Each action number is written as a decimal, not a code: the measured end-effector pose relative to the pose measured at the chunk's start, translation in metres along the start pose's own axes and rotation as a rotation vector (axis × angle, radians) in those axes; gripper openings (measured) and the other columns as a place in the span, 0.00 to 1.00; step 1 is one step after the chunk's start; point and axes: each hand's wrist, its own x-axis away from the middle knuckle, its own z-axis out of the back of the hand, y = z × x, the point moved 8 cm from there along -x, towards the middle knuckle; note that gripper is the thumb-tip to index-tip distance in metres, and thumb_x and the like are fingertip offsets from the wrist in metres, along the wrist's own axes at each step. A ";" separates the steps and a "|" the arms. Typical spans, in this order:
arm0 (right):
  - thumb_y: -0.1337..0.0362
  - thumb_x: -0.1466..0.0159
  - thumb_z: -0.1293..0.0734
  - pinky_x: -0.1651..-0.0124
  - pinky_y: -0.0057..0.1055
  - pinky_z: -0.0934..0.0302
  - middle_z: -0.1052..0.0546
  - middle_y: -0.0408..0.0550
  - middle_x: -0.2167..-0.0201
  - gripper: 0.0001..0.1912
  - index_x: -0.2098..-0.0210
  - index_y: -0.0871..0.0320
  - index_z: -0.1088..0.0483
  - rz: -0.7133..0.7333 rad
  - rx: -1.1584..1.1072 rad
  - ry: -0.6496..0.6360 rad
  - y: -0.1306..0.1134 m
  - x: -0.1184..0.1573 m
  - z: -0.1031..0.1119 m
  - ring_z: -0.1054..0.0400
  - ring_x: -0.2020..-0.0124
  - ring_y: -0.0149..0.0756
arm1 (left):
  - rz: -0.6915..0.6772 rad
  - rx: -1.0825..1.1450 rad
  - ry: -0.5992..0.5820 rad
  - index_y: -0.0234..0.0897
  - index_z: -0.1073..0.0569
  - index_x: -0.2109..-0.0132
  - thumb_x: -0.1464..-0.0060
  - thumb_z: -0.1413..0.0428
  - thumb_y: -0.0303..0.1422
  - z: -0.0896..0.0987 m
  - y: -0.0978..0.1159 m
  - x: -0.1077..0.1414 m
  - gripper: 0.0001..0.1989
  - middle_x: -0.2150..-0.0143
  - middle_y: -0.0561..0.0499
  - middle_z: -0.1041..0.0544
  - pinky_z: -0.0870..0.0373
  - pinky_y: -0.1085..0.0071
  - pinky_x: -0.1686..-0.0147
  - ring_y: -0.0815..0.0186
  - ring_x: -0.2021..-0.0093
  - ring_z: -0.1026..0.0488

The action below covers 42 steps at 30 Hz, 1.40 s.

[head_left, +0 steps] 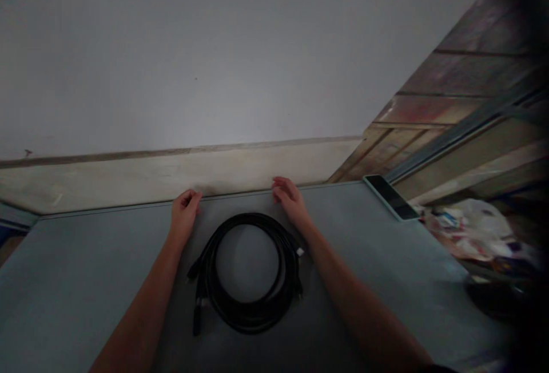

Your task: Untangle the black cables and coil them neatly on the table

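A coil of black cables (287, 281) lies flat on the grey tabletop between my forearms. Several connector ends stick out at its sides, among them a pale metal plug (299, 252) on the right and a dark connector (197, 318) at lower left. Beyond the coil, near the table's back edge, my left hand (185, 210) has its fingers curled in and thumb against them, with nothing seen in it. My right hand (289, 197) hovers by that same edge, fingers loosely bent and apart, holding nothing. Neither hand appears to touch the cables.
A phone (391, 197) with a pale green edge lies at the table's back right corner. The wall (240, 75) rises directly behind the grey table (86, 270). Right of the table are stained wooden boards (429, 104) and a heap of plastic bags and litter (476, 227).
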 end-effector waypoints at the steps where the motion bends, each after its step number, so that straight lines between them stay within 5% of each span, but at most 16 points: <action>1: 0.54 0.39 0.33 0.68 0.30 0.35 0.25 0.49 0.59 0.17 0.52 0.52 0.31 0.011 0.003 0.001 -0.001 0.000 0.000 0.31 0.68 0.34 | 0.004 0.024 0.002 0.39 0.36 0.72 0.44 0.46 0.41 -0.002 0.001 0.000 0.14 0.80 0.59 0.41 0.45 0.74 0.79 0.72 0.79 0.44; 4: 0.55 0.38 0.34 0.65 0.32 0.32 0.27 0.52 0.49 0.20 0.48 0.51 0.32 0.002 -0.021 -0.014 0.001 0.001 -0.001 0.28 0.61 0.37 | 0.005 0.073 -0.002 0.37 0.31 0.65 0.48 0.41 0.40 -0.006 0.004 0.002 0.11 0.74 0.57 0.33 0.42 0.75 0.77 0.72 0.77 0.38; 11: 0.56 0.36 0.36 0.64 0.33 0.31 0.26 0.53 0.50 0.17 0.48 0.52 0.31 -0.015 0.031 -0.037 -0.001 0.004 -0.003 0.27 0.61 0.38 | -0.014 -0.052 -0.038 0.37 0.29 0.55 0.47 0.42 0.39 -0.012 0.003 0.008 0.14 0.65 0.52 0.27 0.34 0.74 0.72 0.69 0.70 0.31; 17: 0.55 0.34 0.37 0.63 0.35 0.30 0.25 0.54 0.48 0.19 0.45 0.51 0.32 0.008 0.099 -0.064 0.001 0.006 -0.002 0.26 0.60 0.40 | -0.052 0.013 -0.045 0.41 0.45 0.35 0.44 0.42 0.36 -0.017 0.012 0.015 0.33 0.63 0.53 0.26 0.37 0.76 0.75 0.72 0.75 0.32; 21: 0.54 0.34 0.36 0.62 0.36 0.30 0.24 0.54 0.49 0.20 0.45 0.51 0.32 0.015 0.130 -0.063 0.004 0.008 -0.001 0.25 0.61 0.40 | -0.147 -0.217 -0.052 0.42 0.57 0.28 0.41 0.45 0.35 -0.024 0.021 0.020 0.41 0.60 0.51 0.24 0.36 0.75 0.73 0.72 0.75 0.33; 26: 0.55 0.35 0.36 0.62 0.37 0.30 0.22 0.53 0.53 0.18 0.47 0.51 0.30 -0.005 0.145 -0.078 0.007 0.007 -0.003 0.25 0.64 0.40 | -0.156 -0.561 -0.139 0.44 0.57 0.26 0.39 0.49 0.34 -0.036 0.021 0.022 0.39 0.60 0.51 0.21 0.32 0.70 0.63 0.67 0.69 0.27; 34: 0.58 0.37 0.34 0.59 0.39 0.31 0.20 0.51 0.63 0.11 0.59 0.54 0.24 0.042 0.220 -0.118 0.003 0.005 -0.012 0.27 0.67 0.39 | -0.152 -0.569 -0.159 0.43 0.60 0.26 0.40 0.48 0.33 -0.035 0.027 0.021 0.41 0.62 0.51 0.20 0.32 0.70 0.61 0.65 0.67 0.25; 42: 0.61 0.38 0.34 0.58 0.40 0.33 0.19 0.49 0.65 0.10 0.60 0.53 0.22 0.073 0.272 -0.130 -0.003 0.005 -0.017 0.27 0.68 0.40 | -0.178 -0.599 -0.159 0.42 0.61 0.26 0.39 0.50 0.33 -0.037 0.033 0.023 0.41 0.64 0.50 0.21 0.32 0.68 0.60 0.63 0.66 0.24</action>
